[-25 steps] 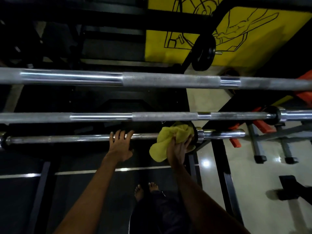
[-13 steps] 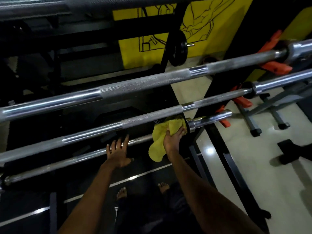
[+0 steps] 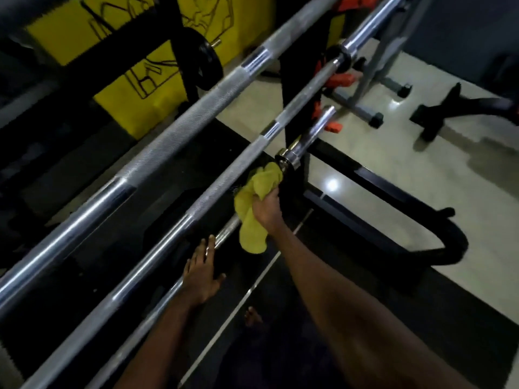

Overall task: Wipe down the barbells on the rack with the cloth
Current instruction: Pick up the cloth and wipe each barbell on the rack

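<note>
The right hand [image 3: 266, 210] has its fingers curled round the yellow cloth [image 3: 252, 228], bunched on the nearest barbell [image 3: 224, 234] just left of its collar [image 3: 288, 158]. The left hand [image 3: 200, 279] lies flat on the same shaft, fingers straight, gripping nothing.

Probable faults:
- The loose cloth tail may catch at the collar.
- The bar may roll under wiping pressure, since a flat palm restrains it weakly.
- The knuckles may strike the black rack upright [image 3: 296, 183] just beside the collar.

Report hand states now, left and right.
Left hand: open, straight fingers resting on the lowest barbell.
Right hand: closed, gripping the yellow cloth at that barbell.
</note>
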